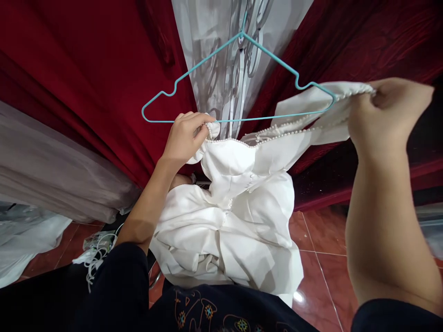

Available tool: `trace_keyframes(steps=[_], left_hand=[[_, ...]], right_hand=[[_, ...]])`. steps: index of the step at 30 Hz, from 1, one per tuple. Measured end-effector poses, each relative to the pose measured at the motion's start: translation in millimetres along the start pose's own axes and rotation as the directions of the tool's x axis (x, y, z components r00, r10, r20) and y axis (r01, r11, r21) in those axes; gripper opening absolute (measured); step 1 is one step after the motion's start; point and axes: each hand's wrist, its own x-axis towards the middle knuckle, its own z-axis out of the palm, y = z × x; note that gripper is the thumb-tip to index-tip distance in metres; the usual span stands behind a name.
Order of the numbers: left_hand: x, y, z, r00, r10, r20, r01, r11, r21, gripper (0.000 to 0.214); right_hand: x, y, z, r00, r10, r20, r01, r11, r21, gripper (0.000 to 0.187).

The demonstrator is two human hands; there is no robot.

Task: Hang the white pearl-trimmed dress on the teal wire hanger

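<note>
A white garment [242, 203] with pearl trim hangs in front of me, bunched toward the floor. A thin teal wire hanger [194, 69] is above it, its hook running up out of view. My left hand [185, 136] pinches the garment's left shoulder just under the hanger's bottom bar. My right hand [387, 113] is closed on the garment's right shoulder, which is draped over the hanger's right end.
Dark red curtains [86, 69] hang on both sides of a pale sheer panel [221, 60]. Grey fabric [51, 170] lies folded at the left. White cords [98, 251] and plastic lie on the red tiled floor [321, 249].
</note>
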Motion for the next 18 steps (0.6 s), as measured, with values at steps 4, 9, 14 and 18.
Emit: trace_keyframes(steps=[4,9,14,18], left_hand=[[1.2,6.2,6.2,0.999,-0.025,0.02,0.026,0.999,-0.042,0.032],[3.6,11.5,20.3,0.999,-0.037,0.034,0.041,0.992,-0.122,0.036],[1.3,9.2,24.0,1.0,-0.005,-0.006,0.005,0.993,-0.118,0.036],[-23.7,1.2,33.0,0.972,0.119,-0.204,-0.12,0.993,0.008,0.029]], right_hand=[[-25.6,-16.5,-23.8,0.924,-0.13,0.36,0.092,0.989,0.119,0.023],[-50.5,-75.2,-40.5,0.676,-0.612,0.41,0.371,0.764,0.528,0.028],[-64.9,-106.1,8.1,0.832,-0.475,0.288,0.265,0.796,0.545,0.031],[-83.4,-105.4,44.3,0.885,-0.445,0.139,0.302,0.773,0.557,0.028]])
